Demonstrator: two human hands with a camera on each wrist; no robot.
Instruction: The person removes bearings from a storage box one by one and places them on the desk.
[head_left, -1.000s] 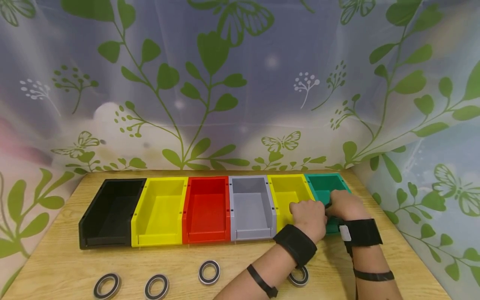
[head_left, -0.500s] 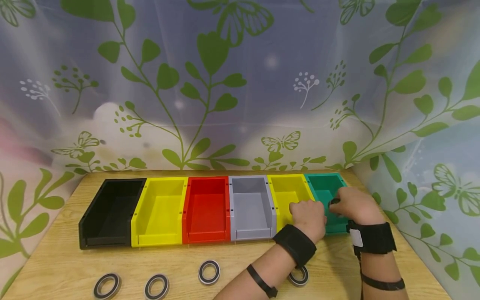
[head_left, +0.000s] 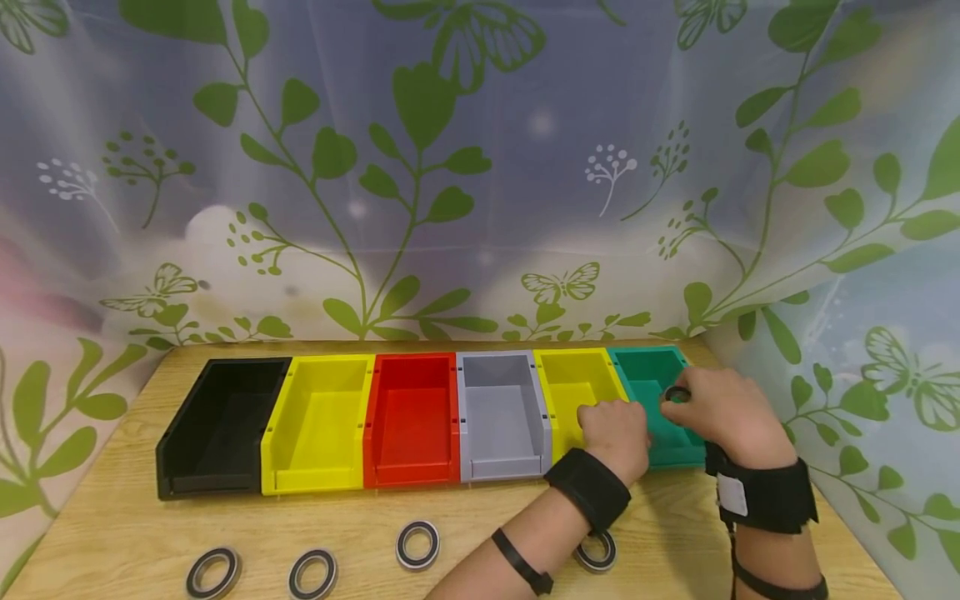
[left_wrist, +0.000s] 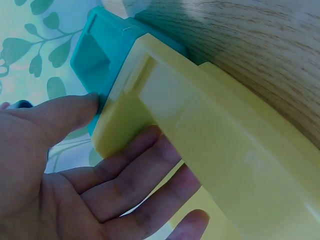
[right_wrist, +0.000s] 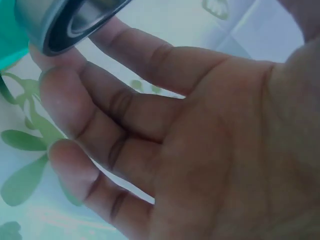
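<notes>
My right hand pinches a ball bearing over the right side of the green bin. In the right wrist view, that bearing shows its metal outer ring and dark seal beside the fingertips, while the other fingers are loosely bent. My left hand grips the side wall where the right-hand yellow bin meets the green one. Seen from the left wrist, the thumb lies at the rim next to the green bin, and the other fingers reach inside the yellow bin.
Left of these stand a grey bin, a red bin, another yellow bin and a black bin, all in one row. Several bearings lie on the wooden table in front, one partly behind the left forearm. A patterned curtain hangs behind.
My right hand has moved right, out from beside the left hand, with the bearing in its fingers; the bearing's ring now shows more. The left hand has stayed in place.
</notes>
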